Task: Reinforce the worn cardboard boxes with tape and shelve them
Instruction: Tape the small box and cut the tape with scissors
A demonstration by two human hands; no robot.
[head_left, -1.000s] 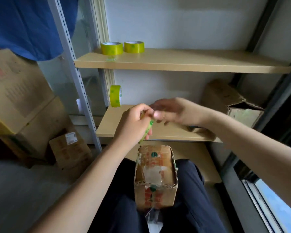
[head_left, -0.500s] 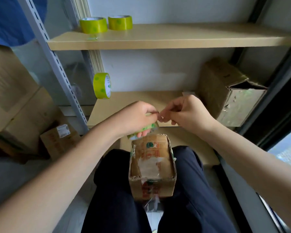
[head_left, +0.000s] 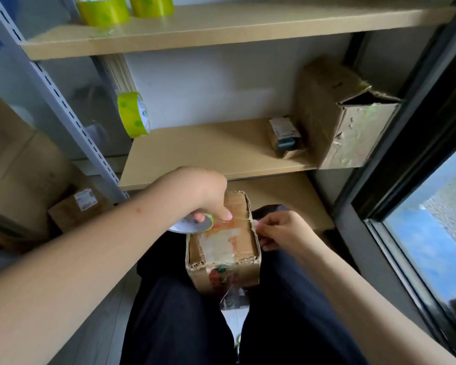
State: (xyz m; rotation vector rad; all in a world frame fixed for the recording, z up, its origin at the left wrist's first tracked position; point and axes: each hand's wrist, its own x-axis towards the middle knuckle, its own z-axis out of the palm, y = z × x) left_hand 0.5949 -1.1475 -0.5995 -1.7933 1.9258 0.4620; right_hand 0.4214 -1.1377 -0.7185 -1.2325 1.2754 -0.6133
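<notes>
Two hands flank the small box point(head_left: 223, 238) on my lap, its long axis running near to far. My left hand point(head_left: 203, 193) grips the tape roll point(head_left: 192, 223) at the box's far left edge; my right hand point(head_left: 277, 230) pinches the tape end point(head_left: 252, 224) at the right edge, so the strip crosses the short way.

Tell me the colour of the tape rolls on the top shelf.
Yellow-green tape rolls, clearest in the head view.

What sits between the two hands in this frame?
In the head view, the small worn cardboard box on the lap lies between them: the left hand holds a tape roll at its left edge, the right hand pinches at its right edge.
</notes>
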